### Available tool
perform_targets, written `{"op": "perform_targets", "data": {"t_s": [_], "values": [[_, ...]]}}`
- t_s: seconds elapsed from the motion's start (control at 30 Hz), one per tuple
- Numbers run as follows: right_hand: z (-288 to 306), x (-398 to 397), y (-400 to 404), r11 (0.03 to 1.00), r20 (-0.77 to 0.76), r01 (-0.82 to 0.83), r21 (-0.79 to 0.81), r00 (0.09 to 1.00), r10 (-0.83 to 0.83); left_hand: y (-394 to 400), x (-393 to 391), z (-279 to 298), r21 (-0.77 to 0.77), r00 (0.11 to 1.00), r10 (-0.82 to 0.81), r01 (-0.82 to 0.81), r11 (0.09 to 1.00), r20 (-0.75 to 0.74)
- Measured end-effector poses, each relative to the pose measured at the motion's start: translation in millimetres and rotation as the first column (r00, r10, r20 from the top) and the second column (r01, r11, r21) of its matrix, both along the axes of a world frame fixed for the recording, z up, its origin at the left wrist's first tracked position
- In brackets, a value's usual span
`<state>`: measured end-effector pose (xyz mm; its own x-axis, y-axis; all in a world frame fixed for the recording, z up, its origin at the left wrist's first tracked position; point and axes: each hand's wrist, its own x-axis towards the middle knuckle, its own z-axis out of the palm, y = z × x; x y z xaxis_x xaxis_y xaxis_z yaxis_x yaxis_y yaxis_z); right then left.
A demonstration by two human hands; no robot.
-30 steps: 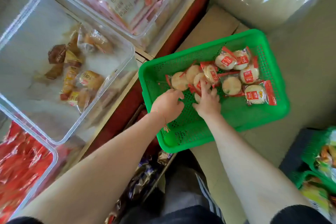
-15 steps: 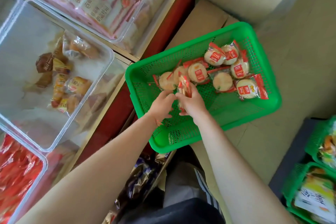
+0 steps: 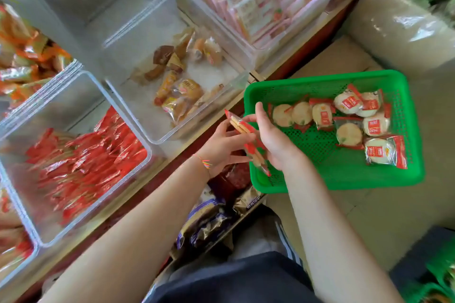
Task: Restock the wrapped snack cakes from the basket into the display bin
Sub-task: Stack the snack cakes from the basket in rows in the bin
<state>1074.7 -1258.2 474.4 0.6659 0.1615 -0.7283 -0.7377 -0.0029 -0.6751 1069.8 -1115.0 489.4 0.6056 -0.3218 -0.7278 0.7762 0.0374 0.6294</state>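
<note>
Green basket (image 3: 344,174) on floor (image 3: 369,216); clear bins (image 3: 138,110) along shelf (image 3: 258,76).

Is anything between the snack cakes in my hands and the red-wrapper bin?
Nothing visible blocks the way. Both hands hold the snack cakes above the basket's left edge; the bin is open-topped.

bin (image 3: 157,106): near half bare | basket (image 3: 320,174): near half bare

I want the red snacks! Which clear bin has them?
The bin nearest the left arm, packed with red packets. The next one holds brown cakes; the far one, pink packs.
</note>
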Motion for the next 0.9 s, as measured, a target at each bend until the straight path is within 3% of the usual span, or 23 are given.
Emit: {"op": "perform_targets", "data": {"t_s": [0.17, 0.33, 0.5, 0.67, 0.73, 0.9], "values": [[11, -16, 80, 0.996, 0.076, -0.032, -0.086, 0.996, 0.038, 72, -32, 14, -0.046, 0.992, 0.088, -0.084, 0.995, 0.095], [31, -36, 134, 0.989, 0.043, -0.144, -0.011, 0.988, 0.145, 139, -75, 28, -0.207, 0.974, 0.202, -0.178, 0.962, 0.104], [61, -50, 172, 0.998, 0.105, -0.026, 0.049, 0.994, 0.021, 169, -88, 46, -0.261, 0.947, 0.310, -0.280, 0.924, 0.080], [88, -47, 187, 0.973, 0.128, 0.165, 0.161, 0.974, -0.187, 198, -85, 61, 0.008, 0.930, 0.346, -0.350, 0.937, 0.120], [94, -41, 189, 0.965, 0.154, 0.199, 0.171, 0.962, -0.225, 215, -86, 61, 0.036, 0.896, 0.409, -0.421, 0.907, 0.170], [100, -25, 202, 0.956, 0.175, 0.241, 0.168, 0.947, -0.269, 256, -87, 64, -0.191, 0.840, 0.531, -0.507, 0.841, 0.111]]}}
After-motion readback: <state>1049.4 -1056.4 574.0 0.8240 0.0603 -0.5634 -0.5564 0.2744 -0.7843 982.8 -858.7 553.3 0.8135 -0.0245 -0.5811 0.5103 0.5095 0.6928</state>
